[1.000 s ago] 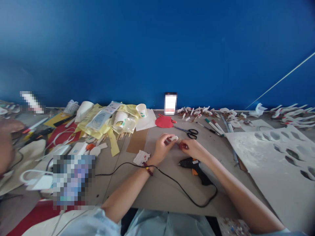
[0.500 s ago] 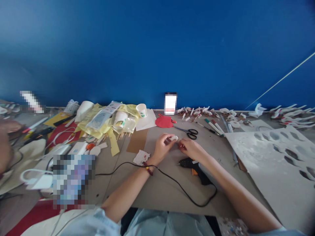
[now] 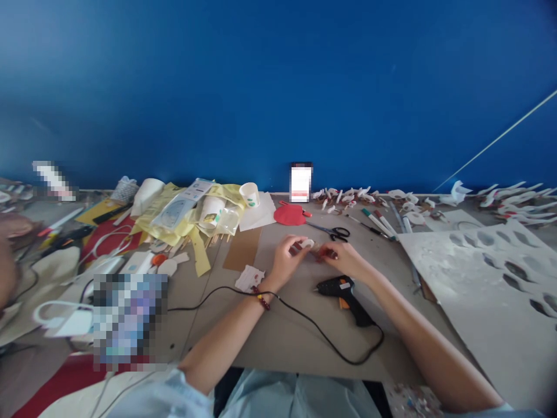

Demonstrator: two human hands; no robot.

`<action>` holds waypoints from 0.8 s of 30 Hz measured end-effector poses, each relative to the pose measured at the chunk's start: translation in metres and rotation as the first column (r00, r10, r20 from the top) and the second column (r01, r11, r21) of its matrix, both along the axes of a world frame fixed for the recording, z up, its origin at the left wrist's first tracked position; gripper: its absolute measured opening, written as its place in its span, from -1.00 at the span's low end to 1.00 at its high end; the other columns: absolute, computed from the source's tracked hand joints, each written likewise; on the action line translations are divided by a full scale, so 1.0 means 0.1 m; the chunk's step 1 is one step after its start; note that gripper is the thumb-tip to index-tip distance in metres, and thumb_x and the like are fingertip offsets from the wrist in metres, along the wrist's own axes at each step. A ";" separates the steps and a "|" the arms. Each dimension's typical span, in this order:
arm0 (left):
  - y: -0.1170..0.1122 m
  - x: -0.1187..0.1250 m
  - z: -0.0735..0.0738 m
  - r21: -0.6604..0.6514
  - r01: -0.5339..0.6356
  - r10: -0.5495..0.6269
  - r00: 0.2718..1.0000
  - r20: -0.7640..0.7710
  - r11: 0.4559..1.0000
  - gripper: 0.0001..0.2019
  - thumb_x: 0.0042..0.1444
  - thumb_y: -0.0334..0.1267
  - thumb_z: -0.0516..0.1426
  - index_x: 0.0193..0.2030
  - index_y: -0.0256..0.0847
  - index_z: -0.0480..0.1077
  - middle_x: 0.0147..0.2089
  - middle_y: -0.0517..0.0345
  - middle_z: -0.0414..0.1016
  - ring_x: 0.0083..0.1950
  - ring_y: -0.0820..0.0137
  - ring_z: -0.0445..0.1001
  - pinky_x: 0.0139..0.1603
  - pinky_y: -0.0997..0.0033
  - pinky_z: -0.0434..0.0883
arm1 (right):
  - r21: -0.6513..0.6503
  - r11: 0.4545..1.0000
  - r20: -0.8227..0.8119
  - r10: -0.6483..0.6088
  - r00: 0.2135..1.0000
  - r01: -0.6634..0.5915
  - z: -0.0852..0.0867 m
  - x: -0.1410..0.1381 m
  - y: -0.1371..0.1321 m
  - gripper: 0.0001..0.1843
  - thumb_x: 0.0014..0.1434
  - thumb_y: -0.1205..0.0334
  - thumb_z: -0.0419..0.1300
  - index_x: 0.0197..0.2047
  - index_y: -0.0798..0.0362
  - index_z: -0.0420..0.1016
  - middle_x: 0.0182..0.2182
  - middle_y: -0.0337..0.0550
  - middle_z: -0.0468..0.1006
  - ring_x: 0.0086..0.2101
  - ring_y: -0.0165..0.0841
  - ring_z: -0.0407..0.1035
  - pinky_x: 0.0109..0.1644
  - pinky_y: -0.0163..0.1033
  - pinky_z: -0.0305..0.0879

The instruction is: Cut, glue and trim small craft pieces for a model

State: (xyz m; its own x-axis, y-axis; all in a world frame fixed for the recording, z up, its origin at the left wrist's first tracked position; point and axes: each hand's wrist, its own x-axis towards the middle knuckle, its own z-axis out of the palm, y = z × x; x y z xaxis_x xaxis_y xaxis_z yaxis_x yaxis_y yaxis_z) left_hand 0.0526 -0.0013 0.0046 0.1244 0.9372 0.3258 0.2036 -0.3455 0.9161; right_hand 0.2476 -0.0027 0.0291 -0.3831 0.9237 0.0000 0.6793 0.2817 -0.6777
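Note:
Between thumb and fingers my left hand [image 3: 288,255] pinches a small white piece [image 3: 308,244], too small to name more exactly. Close beside it, my right hand [image 3: 342,258] has its fingers closed at the right end of that piece; a small reddish spot shows at the fingertips, and what they hold is hard to make out. A black glue gun [image 3: 343,293] lies on its side below my right hand, its cord [image 3: 313,328] looping across under my forearms. Black-handled scissors [image 3: 337,233] and a red paper shape [image 3: 289,215] lie beyond my hands.
Yellow packaging, a paper cup [image 3: 249,195] and brown card [image 3: 243,248] lie at left. A phone [image 3: 301,183] leans on the blue wall. Markers [image 3: 378,225] and several small white-red pieces line the back. A white board with cutouts [image 3: 483,290] is at right. Another person's arm [image 3: 11,249] shows far left.
My right hand has shifted slightly right and turned, showing a reddish spot at its fingertips. My left hand stays nearly in place with the white piece.

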 end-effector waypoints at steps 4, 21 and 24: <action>0.00 0.00 0.01 0.010 0.004 -0.004 1.000 -0.007 1.000 -0.75 0.08 -0.12 0.21 -0.15 -0.20 0.47 -0.16 0.07 0.49 -0.30 0.45 0.44 -0.29 0.45 0.41 | 0.021 0.998 0.030 0.065 0.997 -0.065 -0.05 0.00 0.00 -0.85 0.00 0.39 0.17 -0.39 0.08 0.57 -0.43 -0.14 0.54 -0.40 -0.35 0.41 -0.28 -0.31 0.27; 0.00 0.00 0.01 0.031 0.007 -0.006 0.999 -0.033 0.999 -0.78 0.08 -0.16 0.20 -0.15 -0.19 0.46 -0.14 0.07 0.49 -0.29 0.45 0.45 -0.29 0.46 0.42 | 0.096 0.983 0.285 0.124 0.950 -0.157 0.02 -0.14 -0.08 -0.86 0.05 0.49 0.11 -0.33 0.12 0.44 -0.33 -0.05 0.45 -0.22 -0.26 0.36 -0.09 -0.20 0.27; 0.00 0.00 0.00 0.027 0.006 -0.005 1.000 -0.030 1.000 -0.78 0.09 -0.17 0.20 -0.15 -0.19 0.46 -0.14 0.07 0.50 -0.29 0.45 0.46 -0.29 0.45 0.43 | 0.105 0.979 0.296 0.138 0.945 -0.176 0.00 -0.13 -0.10 -0.84 0.06 0.48 0.09 -0.30 0.12 0.43 -0.31 -0.04 0.44 -0.21 -0.24 0.35 -0.07 -0.17 0.27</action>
